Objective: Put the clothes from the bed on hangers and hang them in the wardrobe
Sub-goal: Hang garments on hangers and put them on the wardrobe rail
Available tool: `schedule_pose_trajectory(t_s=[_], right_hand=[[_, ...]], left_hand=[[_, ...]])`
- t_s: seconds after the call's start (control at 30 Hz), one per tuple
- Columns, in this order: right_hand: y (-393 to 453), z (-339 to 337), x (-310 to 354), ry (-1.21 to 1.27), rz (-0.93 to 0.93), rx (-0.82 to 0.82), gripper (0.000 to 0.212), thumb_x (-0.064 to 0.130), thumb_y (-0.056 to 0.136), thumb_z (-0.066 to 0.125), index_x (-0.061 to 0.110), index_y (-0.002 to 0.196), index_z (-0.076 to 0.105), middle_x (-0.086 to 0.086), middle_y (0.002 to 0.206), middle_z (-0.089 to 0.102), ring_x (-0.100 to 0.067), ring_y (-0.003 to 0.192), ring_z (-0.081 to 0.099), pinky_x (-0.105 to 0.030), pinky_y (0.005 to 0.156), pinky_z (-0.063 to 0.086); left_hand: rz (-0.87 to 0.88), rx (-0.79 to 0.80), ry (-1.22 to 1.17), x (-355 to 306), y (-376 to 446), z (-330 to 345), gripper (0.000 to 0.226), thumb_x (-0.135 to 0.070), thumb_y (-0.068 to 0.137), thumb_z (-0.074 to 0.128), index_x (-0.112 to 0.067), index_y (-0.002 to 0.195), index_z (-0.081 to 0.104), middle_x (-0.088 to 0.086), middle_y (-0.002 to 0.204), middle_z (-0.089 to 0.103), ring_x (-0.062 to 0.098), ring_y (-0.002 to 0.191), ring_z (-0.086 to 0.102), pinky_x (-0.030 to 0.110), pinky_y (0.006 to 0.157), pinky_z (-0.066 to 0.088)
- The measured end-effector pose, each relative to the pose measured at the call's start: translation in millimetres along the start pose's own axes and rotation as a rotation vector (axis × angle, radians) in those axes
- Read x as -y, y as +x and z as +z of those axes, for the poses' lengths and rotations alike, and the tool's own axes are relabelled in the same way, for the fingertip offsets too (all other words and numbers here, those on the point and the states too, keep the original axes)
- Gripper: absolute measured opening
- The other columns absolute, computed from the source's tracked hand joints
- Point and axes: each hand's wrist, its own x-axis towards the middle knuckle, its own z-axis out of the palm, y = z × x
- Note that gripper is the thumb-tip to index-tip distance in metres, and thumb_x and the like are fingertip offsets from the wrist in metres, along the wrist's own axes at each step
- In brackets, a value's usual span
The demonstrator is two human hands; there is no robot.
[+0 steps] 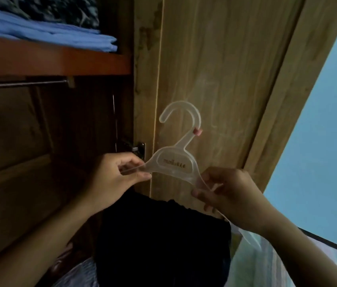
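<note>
Both hands on the hanger (175,162): left hand (111,179) pinches its left arm between thumb and fingers, right hand (231,193) pinches the right arm the same way. Hanger is clear plastic, hook up, tilted, held in front of the open wardrobe door (215,69), just off its hinge edge. A dark garment (163,235) hangs below the hanger between the forearms; looks like it's on the hanger or being fitted, but the attachment is hidden, can't confirm. Wardrobe rail (22,84) sits up and left under the shelf (49,59), bare in the stretch I can see, well apart from the hook. Folded blue cloth (49,32) lies on the shelf's top. Judgement: this item is hangered or nearly so, not yet hung. Left to do: lift the hook onto the rail, then the rest. The bed isn't clearly in view, so the remaining count is unknown.
</note>
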Motion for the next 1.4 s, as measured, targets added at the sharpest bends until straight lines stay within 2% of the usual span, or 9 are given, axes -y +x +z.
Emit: schedule_pose_trajectory(t_s=[0.3,0.5,0.57,0.63,0.73,0.87,1.03,1.17,1.4], right_hand=[[102,81,31,0.217,0.079,0.083,0.015,0.019,0.088,0.074,0.017,0.077,0.064,-0.011,0.068,0.069,-0.025,0.054,0.07,-0.043,0.056,0.06],[162,135,38,0.284,0.106,0.151,0.01,0.021,0.09,0.073,0.015,0.085,0.065,-0.003,0.066,0.071,-0.017,0.055,0.07,-0.028,0.049,0.057],[181,152,40,0.332,0.104,0.169,0.012,0.02,0.09,0.073,0.011,0.086,0.066,-0.006,0.065,0.07,-0.019,0.054,0.07,-0.027,0.048,0.056],[199,166,44,0.381,0.112,0.166,0.015,0.018,0.09,0.073,0.006,0.085,0.066,-0.006,0.063,0.069,-0.02,0.052,0.069,-0.025,0.046,0.054],[227,184,48,0.379,0.102,0.144,0.018,0.016,0.09,0.072,0.0,0.084,0.067,-0.017,0.068,0.071,-0.022,0.053,0.069,-0.025,0.046,0.055],[269,200,49,0.359,0.103,0.111,0.021,0.018,0.088,0.074,0.003,0.076,0.069,-0.012,0.06,0.07,-0.023,0.051,0.07,-0.031,0.048,0.057],[322,209,59,0.354,0.108,0.039,0.018,0.019,0.087,0.075,0.006,0.075,0.069,-0.008,0.061,0.072,-0.021,0.053,0.072,-0.039,0.052,0.062],[351,220,69,0.325,0.11,0.031,0.019,0.023,0.088,0.072,0.005,0.091,0.069,-0.015,0.086,0.073,-0.026,0.07,0.074,-0.042,0.062,0.063],[376,233,73,0.263,0.149,0.009,0.032,0.027,0.085,0.074,0.004,0.106,0.063,-0.015,0.104,0.068,-0.032,0.089,0.07,-0.046,0.077,0.061]], left_hand=[[-0.06,-0.087,0.134,66,19,-95,0.007,-0.014,0.08,0.077,-0.014,0.085,0.073,0.009,0.079,0.071,0.032,0.078,0.067,0.054,0.078,0.05],[-0.207,-0.164,0.363,105,21,-140,0.004,-0.027,0.086,0.073,-0.026,0.083,0.07,-0.003,0.077,0.07,0.017,0.075,0.067,0.051,0.079,0.052],[-0.221,-0.185,0.503,111,20,-154,0.001,-0.032,0.088,0.07,-0.031,0.087,0.069,-0.008,0.082,0.071,0.011,0.08,0.066,0.04,0.076,0.052],[-0.212,-0.187,0.785,112,20,-169,0.024,-0.039,0.091,0.065,-0.026,0.111,0.068,-0.002,0.109,0.071,0.014,0.102,0.063,0.032,0.085,0.048],[-0.15,-0.184,1.28,103,26,-190,0.064,-0.047,0.092,0.059,-0.008,0.141,0.049,0.014,0.15,0.043,0.027,0.145,0.028,0.042,0.118,0.023],[0.012,-0.294,1.618,87,31,-215,0.081,-0.044,0.084,0.064,-0.001,0.147,0.037,0.028,0.155,0.026,0.038,0.148,0.013,0.049,0.12,0.01],[-0.174,-0.343,1.807,87,35,-232,0.101,-0.047,0.078,0.069,-0.004,0.154,0.018,0.034,0.155,0.015,0.045,0.146,0.004,0.055,0.118,-0.003],[-0.344,-0.385,1.837,95,32,-243,0.109,-0.053,0.076,0.069,-0.007,0.155,0.009,0.03,0.156,0.015,0.049,0.144,0.008,0.064,0.115,0.002],[-0.469,-0.41,1.79,100,29,-258,0.105,-0.054,0.081,0.062,-0.005,0.155,0.005,0.027,0.158,0.014,0.046,0.146,0.008,0.067,0.113,0.003]])
